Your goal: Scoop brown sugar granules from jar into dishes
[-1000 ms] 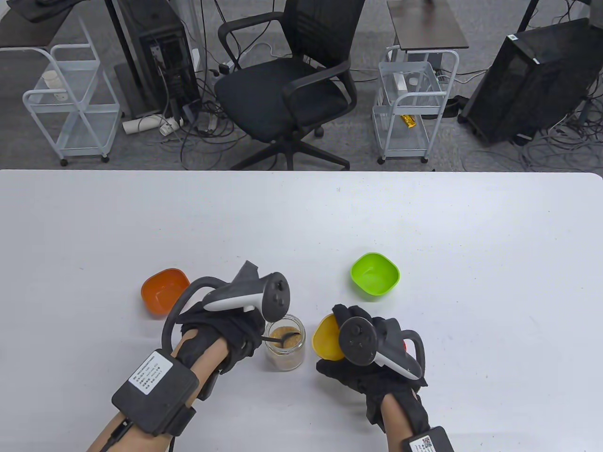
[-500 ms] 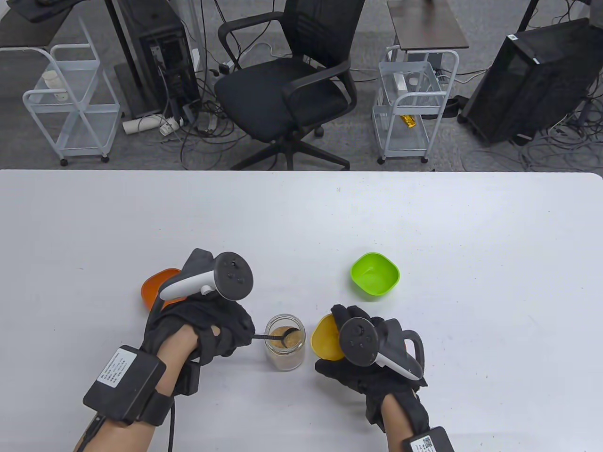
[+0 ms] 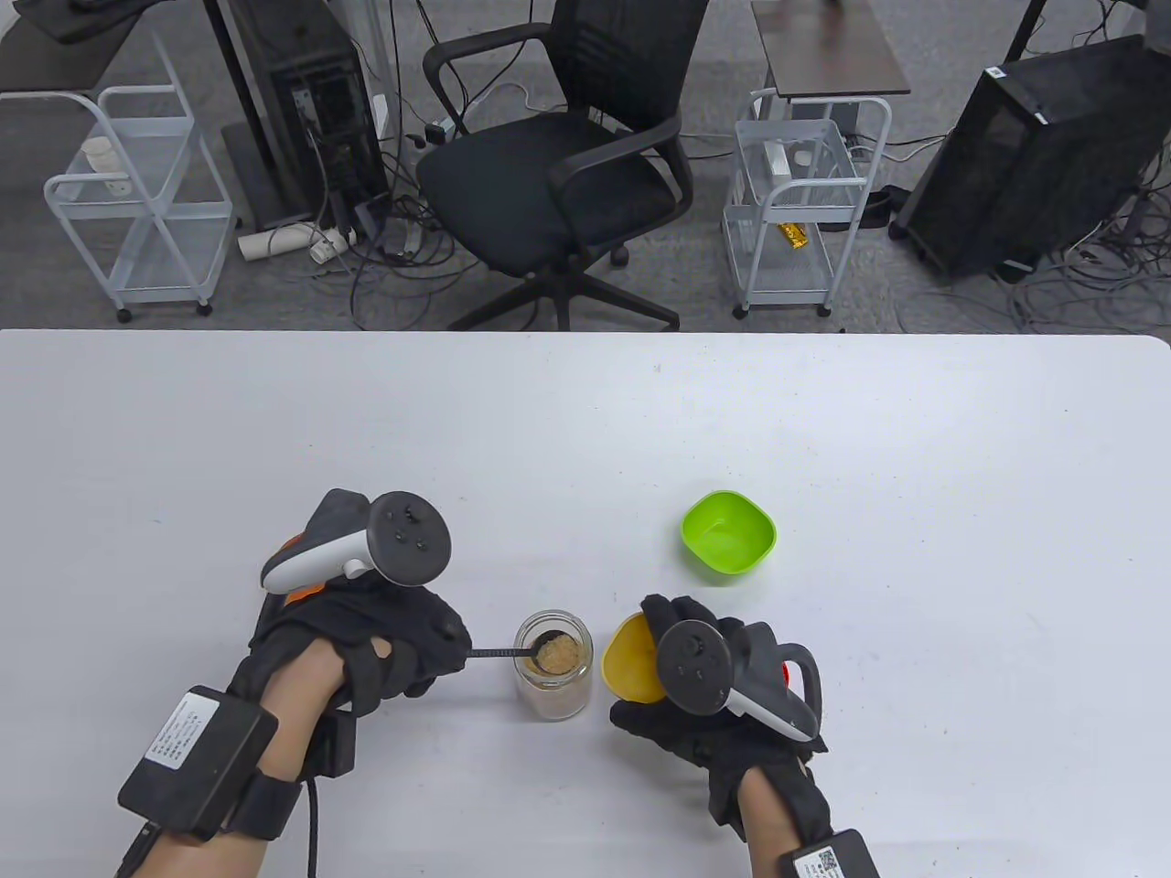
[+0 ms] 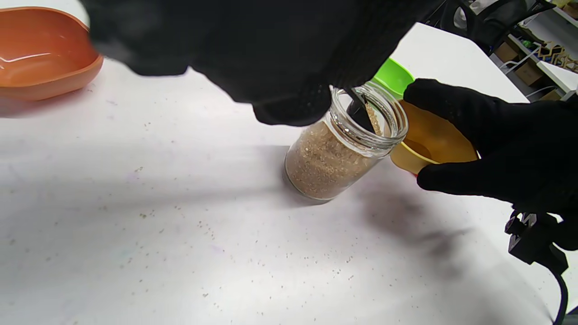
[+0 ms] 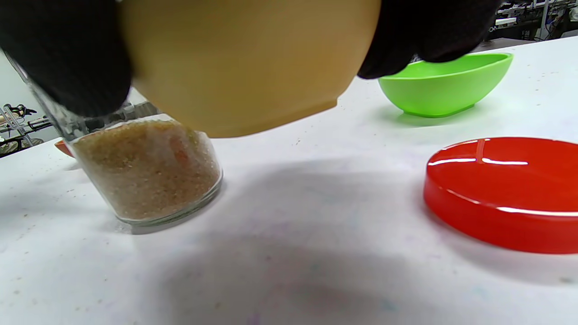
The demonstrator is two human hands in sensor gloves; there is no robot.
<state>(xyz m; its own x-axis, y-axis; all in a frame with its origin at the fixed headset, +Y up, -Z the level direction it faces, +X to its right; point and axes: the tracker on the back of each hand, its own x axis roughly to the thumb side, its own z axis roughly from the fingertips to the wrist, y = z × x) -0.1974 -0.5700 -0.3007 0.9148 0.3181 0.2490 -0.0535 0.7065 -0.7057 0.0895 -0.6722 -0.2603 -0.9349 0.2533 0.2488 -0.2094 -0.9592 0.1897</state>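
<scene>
A glass jar [image 3: 552, 672] [image 4: 336, 151] [image 5: 146, 171] of brown sugar stands open near the table's front. My left hand [image 3: 402, 645] pinches a black spoon [image 3: 526, 652] by its handle; the bowl, heaped with sugar, sits level at the jar's mouth. My right hand [image 3: 700, 677] grips a yellow dish [image 3: 631, 660] [image 4: 431, 144] [image 5: 244, 63], lifted and tilted beside the jar's right side. A green dish [image 3: 729, 533] [image 5: 445, 83] stands further back on the right. An orange dish [image 4: 43, 52] lies left of the jar, mostly hidden by my left hand in the table view.
A red jar lid [image 5: 505, 192] lies flat on the white table [image 3: 823, 439], right of the jar and under my right hand. Scattered sugar grains dot the tabletop in front of the jar. An office chair and carts stand beyond the far edge.
My left hand has drawn back to the left and turned; the spoon has come up out of the sugar, loaded, to the jar's mouth. The right hand and yellow dish have stayed put.
</scene>
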